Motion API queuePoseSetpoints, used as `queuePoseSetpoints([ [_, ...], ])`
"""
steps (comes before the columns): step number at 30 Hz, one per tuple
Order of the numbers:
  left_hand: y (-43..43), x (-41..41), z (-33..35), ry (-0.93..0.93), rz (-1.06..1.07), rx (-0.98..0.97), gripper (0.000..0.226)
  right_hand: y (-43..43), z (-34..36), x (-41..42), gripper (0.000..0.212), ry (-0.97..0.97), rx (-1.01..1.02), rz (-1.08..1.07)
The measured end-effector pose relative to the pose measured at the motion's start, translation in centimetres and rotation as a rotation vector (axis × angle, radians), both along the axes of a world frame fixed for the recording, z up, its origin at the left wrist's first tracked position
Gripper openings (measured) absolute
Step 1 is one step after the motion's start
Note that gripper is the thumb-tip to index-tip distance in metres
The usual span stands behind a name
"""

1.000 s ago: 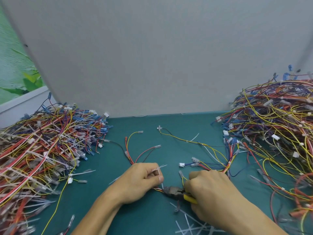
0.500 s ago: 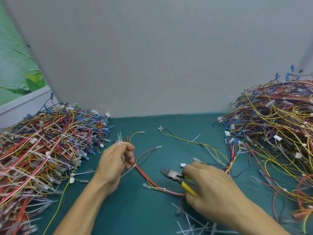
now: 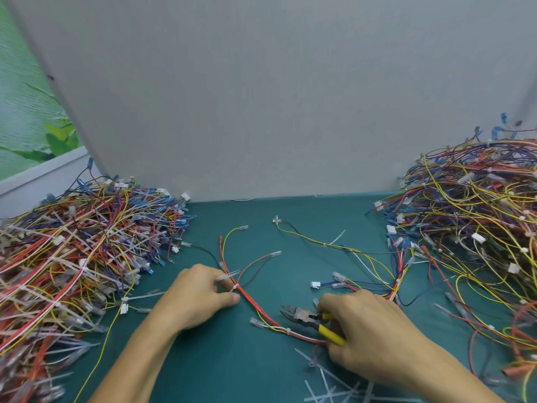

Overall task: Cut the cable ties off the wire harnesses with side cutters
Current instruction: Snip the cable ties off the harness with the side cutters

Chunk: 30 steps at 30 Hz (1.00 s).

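A wire harness (image 3: pixel 255 305) of red, yellow and white wires lies on the green mat (image 3: pixel 220 367) between my hands. My left hand (image 3: pixel 197 295) pinches it at a white cable tie (image 3: pixel 234 286) where the wires branch. My right hand (image 3: pixel 366 335) grips yellow-handled side cutters (image 3: pixel 308 317); their jaws are slightly apart, point left and sit just right of the harness. A second white tie (image 3: pixel 287 330) wraps the harness below the jaws.
A big heap of harnesses (image 3: pixel 72 257) fills the left side, another heap (image 3: pixel 476 242) the right. A loose yellow-black harness (image 3: pixel 328 244) lies mid-table. Several cut ties (image 3: pixel 331 385) are scattered near the front edge. A grey partition (image 3: pixel 261 97) stands behind.
My left hand came down from its raised spot at the left and now pinches the harness at a tie. My right hand with the cutters stayed nearly in place.
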State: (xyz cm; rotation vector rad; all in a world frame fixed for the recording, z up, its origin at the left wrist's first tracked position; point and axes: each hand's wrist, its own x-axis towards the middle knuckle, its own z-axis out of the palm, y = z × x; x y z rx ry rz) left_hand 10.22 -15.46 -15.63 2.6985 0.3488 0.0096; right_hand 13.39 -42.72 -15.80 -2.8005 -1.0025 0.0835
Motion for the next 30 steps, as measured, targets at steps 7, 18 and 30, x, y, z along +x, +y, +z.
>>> queuePoseSetpoints([
  [7,0.1,0.1,-0.2,-0.029,0.020,-0.122,0.031,-0.2,0.5,0.2,0.021,0.036,-0.048,0.024],
  [18,-0.5,-0.4,0.1,-0.047,0.176,-1.181,0.008,-0.7,1.1,0.6,0.021,0.069,-0.088,0.039],
  [30,-0.8,-0.6,0.3,0.033,0.149,-1.577,0.041,-0.9,1.4,0.7,0.024,0.110,-0.115,0.069],
])
